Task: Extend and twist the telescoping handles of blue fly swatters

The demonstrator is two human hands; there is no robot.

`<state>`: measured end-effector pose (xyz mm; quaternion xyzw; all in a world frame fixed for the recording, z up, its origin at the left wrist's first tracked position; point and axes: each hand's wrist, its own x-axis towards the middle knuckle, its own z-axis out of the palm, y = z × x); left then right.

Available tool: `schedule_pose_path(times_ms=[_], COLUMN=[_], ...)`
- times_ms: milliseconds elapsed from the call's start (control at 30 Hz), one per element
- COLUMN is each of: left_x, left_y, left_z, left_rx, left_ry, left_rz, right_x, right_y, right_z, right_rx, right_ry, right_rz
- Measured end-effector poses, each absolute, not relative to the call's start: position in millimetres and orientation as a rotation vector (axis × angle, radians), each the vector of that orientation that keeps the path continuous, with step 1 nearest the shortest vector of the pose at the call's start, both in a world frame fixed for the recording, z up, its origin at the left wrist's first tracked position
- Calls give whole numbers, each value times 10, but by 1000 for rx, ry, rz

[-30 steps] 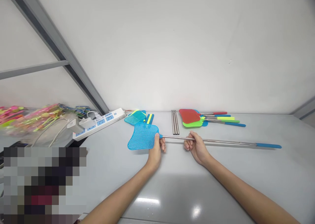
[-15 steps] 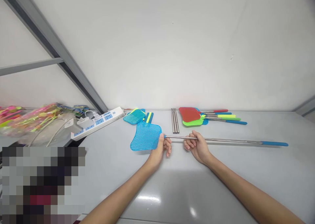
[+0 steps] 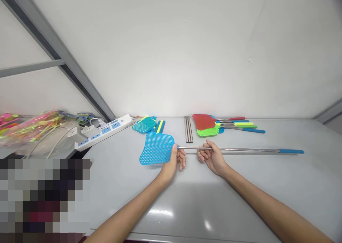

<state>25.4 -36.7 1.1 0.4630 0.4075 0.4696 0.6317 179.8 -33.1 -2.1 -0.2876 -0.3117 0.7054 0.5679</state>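
One blue perforated-plastic flyswatter (image 3: pixel 157 149) is held, left grip (image 3: pixel 171 163) pinching its neck (image 3: pixel 178 148), right grip (image 3: pixel 213 159) grasping silver metal pole (image 3: pixel 248 149).

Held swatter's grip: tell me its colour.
The grip is blue, seen best in the head view.

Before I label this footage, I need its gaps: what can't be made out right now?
In the head view:
Metal rod: part hidden by the right hand.
Blue swatter head: edge partly covered by the left hand.
Stacked blue swatters: heads mostly hidden by red swatter and green swatter.
Bagged items: blurred, cut off by left edge.
Lower left: masked by pixel blocks.
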Motion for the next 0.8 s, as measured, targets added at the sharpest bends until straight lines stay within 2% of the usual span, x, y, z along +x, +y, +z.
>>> schedule_pose_path(times_ms=[800], left_x=[304], left_y=[-428], left_z=[-32], left_rx=[1104], left_ry=[925], left_rz=[1074], right_x=[1775], right_y=[-345], right_z=[-75], right_rx=[-627], right_ry=[-822], right_rz=[1677])
